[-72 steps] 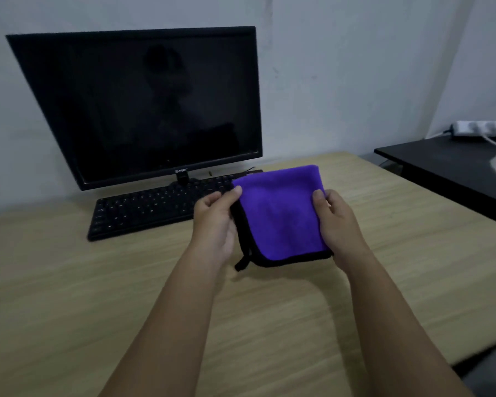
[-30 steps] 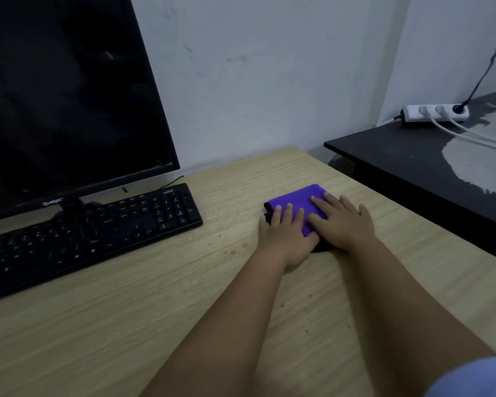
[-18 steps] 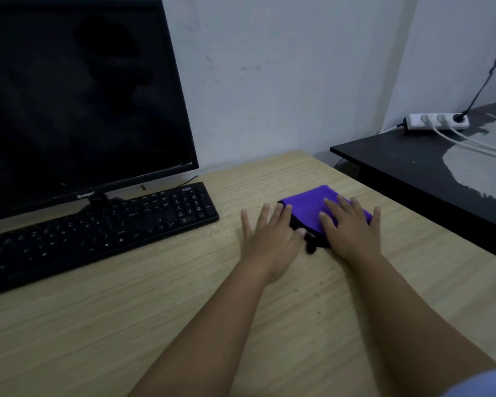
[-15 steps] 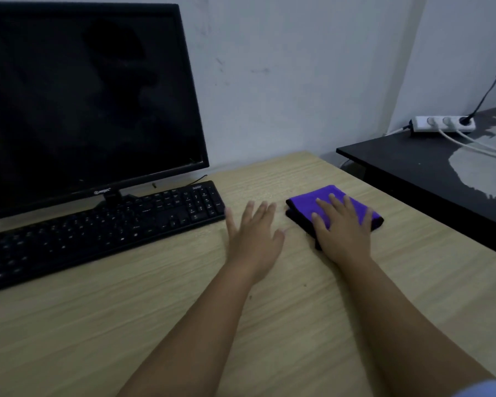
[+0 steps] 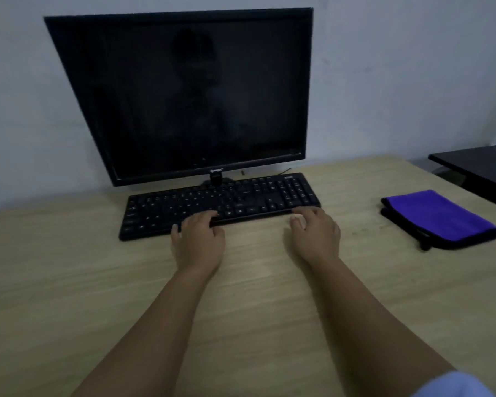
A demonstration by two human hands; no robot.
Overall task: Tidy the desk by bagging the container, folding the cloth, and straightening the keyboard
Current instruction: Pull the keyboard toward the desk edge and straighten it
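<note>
1. Both hands have left the cloth [image 5: 438, 217] and come across to the keyboard [image 5: 218, 203]; half a second back the right one was flat on the purple fold.
2. Left hand [image 5: 198, 239] rests at the keyboard's near edge, about the middle, fingers loosely bent over the front rim and gripping nothing that I can see.
3. Right hand [image 5: 315, 233] sits at the keyboard's near right corner, fingertips touching the edge, fingers relaxed and holding nothing.
4. Keyboard lies askew on the counter [image 5: 69, 282], its right end farther back than its left.
5. Behind the keyboard, the monitor [image 5: 189, 93] stands close, its stand just beyond the back row of keys, so there is little room rearward.
6. Folded cloth lies well to the keyboard's right, near the counter's right edge.
7. Beyond that edge, right of the keyboard, a dark side table [image 5: 481, 167] stands apart.
8. Bare counter stretches left of the keyboard and in front of it.
</note>
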